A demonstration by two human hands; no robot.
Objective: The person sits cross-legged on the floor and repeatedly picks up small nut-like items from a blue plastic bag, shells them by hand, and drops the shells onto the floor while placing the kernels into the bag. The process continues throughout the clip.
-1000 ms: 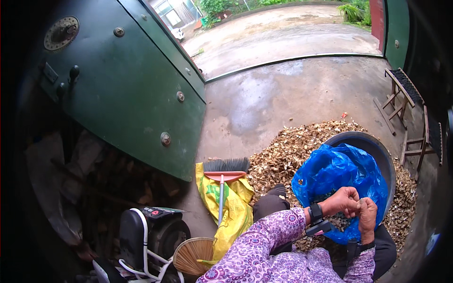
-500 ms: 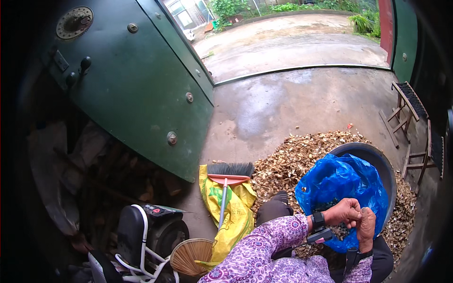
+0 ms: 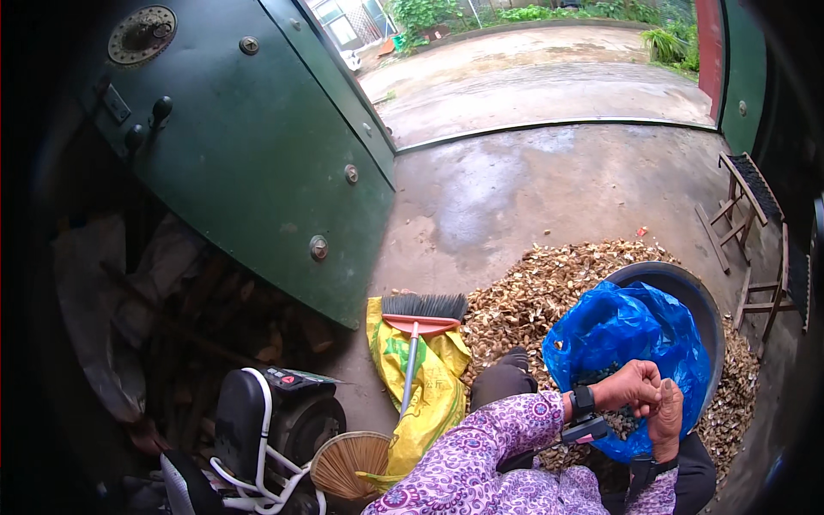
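Over a blue plastic bag point(image 3: 648, 322), my left hand point(image 3: 633, 386) and my right hand point(image 3: 666, 414) meet fingertip to fingertip. Both are closed in a pinch. Anything between the fingers is too small to make out. The bag lies inside a wide dark basin point(image 3: 709, 318), its sides bunched up. Small pale and greyish bits point(image 3: 620, 422) show in the bag just under my hands. Around the basin spreads a heap of broken brown and cream shell-like pieces point(image 3: 549, 287).
Left of the heap, a broom with dark bristles point(image 3: 425, 305) rests on a yellow sack point(image 3: 429, 429). Beside it are a straw whisk point(image 3: 348, 465) and a white-framed black seat point(image 3: 240, 412). Wooden folding stools point(image 3: 755, 189) stand at the right. A green door point(image 3: 249, 154) opens onto a yard.
The whole view has shifted slightly to the right. My hands stay pinched together over the bag, with hardly any change in their pose.
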